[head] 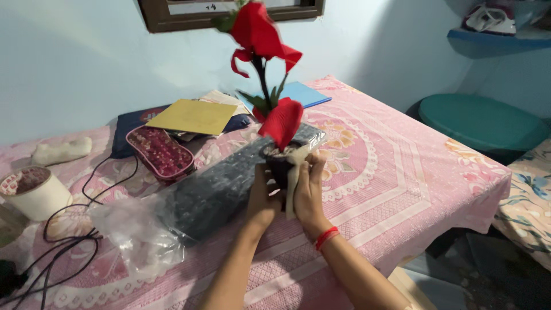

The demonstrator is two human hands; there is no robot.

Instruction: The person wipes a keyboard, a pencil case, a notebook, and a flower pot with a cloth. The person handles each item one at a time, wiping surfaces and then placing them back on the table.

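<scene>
My left hand [263, 201] and my right hand [310, 192] both grip a small dark flower pot [279, 166] held above the table. A pale cloth or paper strip [294, 178] hangs between my right fingers and the pot. From the pot rises an artificial plant with red flowers [261, 34] and green leaves. A red thread band [326, 237] circles my right wrist. Just behind the pot lies a dark keyboard [224, 186] inside a clear plastic bag.
The table wears a pink patterned cloth [390, 172]. On it: a pink beaded case [160, 152], yellow folder [192, 116], blue book [304, 93], white cup [34, 192], black cables [63, 247]. A teal stool [482, 123] stands at right; a shelf [496, 34] holds shoes.
</scene>
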